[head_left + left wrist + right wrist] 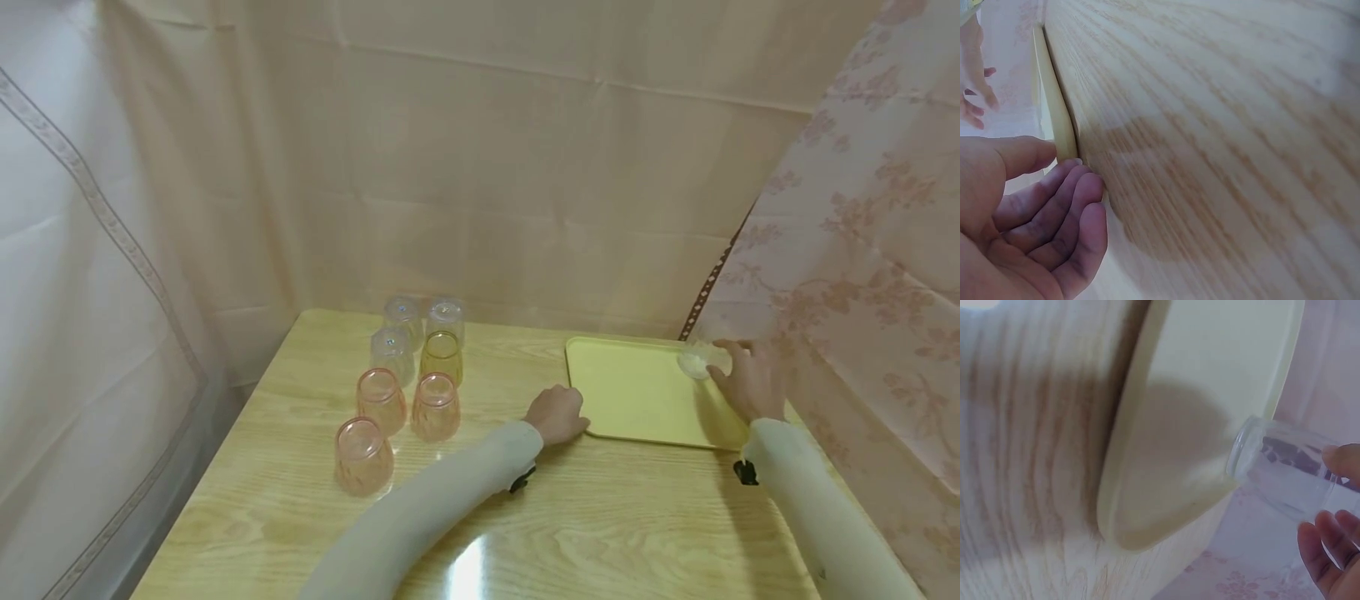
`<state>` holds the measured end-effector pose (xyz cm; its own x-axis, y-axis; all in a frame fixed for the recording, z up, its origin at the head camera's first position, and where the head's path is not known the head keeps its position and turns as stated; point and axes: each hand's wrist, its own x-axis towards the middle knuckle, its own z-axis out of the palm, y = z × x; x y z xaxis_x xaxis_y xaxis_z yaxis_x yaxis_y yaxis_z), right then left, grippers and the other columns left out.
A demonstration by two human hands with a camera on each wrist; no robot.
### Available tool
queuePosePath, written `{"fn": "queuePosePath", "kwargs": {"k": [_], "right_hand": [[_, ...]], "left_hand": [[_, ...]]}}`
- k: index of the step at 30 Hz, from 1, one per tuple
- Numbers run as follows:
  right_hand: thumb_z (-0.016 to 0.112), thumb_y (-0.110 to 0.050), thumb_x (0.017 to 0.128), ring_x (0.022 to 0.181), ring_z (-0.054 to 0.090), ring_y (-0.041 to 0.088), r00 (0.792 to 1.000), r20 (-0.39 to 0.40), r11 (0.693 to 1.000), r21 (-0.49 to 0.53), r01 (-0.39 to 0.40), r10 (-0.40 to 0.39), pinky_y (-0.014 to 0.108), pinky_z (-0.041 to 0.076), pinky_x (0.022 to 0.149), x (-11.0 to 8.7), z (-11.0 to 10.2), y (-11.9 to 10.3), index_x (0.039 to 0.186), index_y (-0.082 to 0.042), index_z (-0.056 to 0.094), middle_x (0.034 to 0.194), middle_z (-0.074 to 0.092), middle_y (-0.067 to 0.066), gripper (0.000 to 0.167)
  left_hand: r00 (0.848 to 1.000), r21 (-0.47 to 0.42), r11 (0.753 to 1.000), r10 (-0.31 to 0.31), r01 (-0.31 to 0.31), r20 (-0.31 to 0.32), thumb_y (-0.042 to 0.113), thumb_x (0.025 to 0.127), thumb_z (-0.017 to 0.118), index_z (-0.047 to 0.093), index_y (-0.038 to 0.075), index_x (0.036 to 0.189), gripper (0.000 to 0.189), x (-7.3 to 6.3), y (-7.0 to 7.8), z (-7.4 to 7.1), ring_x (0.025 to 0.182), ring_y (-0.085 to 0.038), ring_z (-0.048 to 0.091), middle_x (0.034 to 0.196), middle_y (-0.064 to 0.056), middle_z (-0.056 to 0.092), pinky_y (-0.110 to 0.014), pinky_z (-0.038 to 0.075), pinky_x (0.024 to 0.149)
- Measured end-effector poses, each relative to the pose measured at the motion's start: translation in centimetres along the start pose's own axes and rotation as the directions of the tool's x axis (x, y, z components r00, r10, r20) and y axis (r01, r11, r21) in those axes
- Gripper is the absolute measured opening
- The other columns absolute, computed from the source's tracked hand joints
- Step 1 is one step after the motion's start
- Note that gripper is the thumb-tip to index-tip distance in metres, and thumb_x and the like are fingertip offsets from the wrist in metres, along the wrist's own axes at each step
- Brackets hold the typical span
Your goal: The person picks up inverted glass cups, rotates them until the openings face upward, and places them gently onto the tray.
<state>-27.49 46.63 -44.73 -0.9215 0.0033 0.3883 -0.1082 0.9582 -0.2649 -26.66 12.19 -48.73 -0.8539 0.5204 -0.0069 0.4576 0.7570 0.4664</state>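
Observation:
At the near left corner of the yellow tray [637, 392] is my left hand [557, 415]. In the left wrist view its thumb [1029, 153] and fingertips pinch the tray's rim. My right hand [746, 385] holds a clear drinking glass [697, 361] over the far right part of the tray. The right wrist view shows the thumb on one side of the glass [1285, 465] and the fingers on the other, near one end, while the opposite end faces the tray surface [1179, 425].
Left of the tray stand several other glasses: three pink ones such as the front glass [363, 457], a yellow glass [442, 360] and three clear ones such as the rear glass [446, 321]. Curtains [480, 167] hang behind and along both sides of the wooden table [615, 517].

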Motion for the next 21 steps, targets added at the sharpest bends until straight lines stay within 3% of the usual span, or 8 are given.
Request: {"fn": "queuePosePath", "kwargs": {"k": [5, 11, 14, 21], "right_hand": [[0.078, -0.009, 0.089, 0.104, 0.051, 0.056, 0.995, -0.078, 0.998, -0.018, 0.056, -0.057, 0.064, 0.045, 0.067, -0.2, 0.3, -0.9, 0.13, 0.001, 0.062, 0.128, 0.048, 0.038, 0.045], [0.078, -0.012, 0.091, 0.08, 0.059, 0.046, 0.998, -0.028, 0.999, 0.008, 0.054, -0.054, 0.041, 0.041, 0.042, -0.4, 0.9, -2.5, 0.134, -0.005, 0.061, 0.137, 0.043, 0.034, 0.047], [0.077, -0.014, 0.092, 0.079, 0.061, 0.043, 0.995, -0.004, 0.995, -0.001, 0.104, -0.104, 0.036, 0.04, 0.041, -0.5, 1.5, -3.3, 0.135, -0.006, 0.06, 0.139, 0.042, 0.033, 0.047], [0.081, -0.012, 0.089, 0.086, 0.064, 0.044, 0.972, -0.017, 0.973, -0.001, 0.233, -0.233, 0.037, 0.045, 0.042, -0.6, 2.6, -6.1, 0.132, -0.008, 0.062, 0.135, 0.046, 0.031, 0.047]], "left_hand": [[1.0, -0.002, 1.0, 0.004, -0.004, 0.014, 0.026, 0.098, 0.073, 0.054, 0.013, 0.067, 0.039, 0.2, 0.0, -0.5, 0.05, -0.009, 0.04, 0.058, 0.005, 0.044, -0.021, 0.038, 0.047], [0.998, -0.012, 0.999, 0.033, -0.032, 0.051, 0.022, 0.099, 0.07, 0.048, 0.013, 0.065, 0.042, 0.2, -0.3, -1.4, 0.047, -0.007, 0.034, 0.055, 0.005, 0.038, -0.021, 0.033, 0.044], [0.997, -0.024, 0.998, 0.052, -0.051, 0.061, 0.019, 0.1, 0.065, 0.043, 0.014, 0.063, 0.044, 0.2, -0.7, -2.0, 0.045, -0.006, 0.029, 0.053, 0.006, 0.033, -0.021, 0.029, 0.042], [0.997, -0.041, 0.997, 0.063, -0.061, 0.049, 0.016, 0.101, 0.061, 0.044, 0.015, 0.062, 0.043, 0.3, -1.5, -3.0, 0.043, -0.006, 0.031, 0.052, 0.006, 0.036, -0.022, 0.031, 0.042]]}}
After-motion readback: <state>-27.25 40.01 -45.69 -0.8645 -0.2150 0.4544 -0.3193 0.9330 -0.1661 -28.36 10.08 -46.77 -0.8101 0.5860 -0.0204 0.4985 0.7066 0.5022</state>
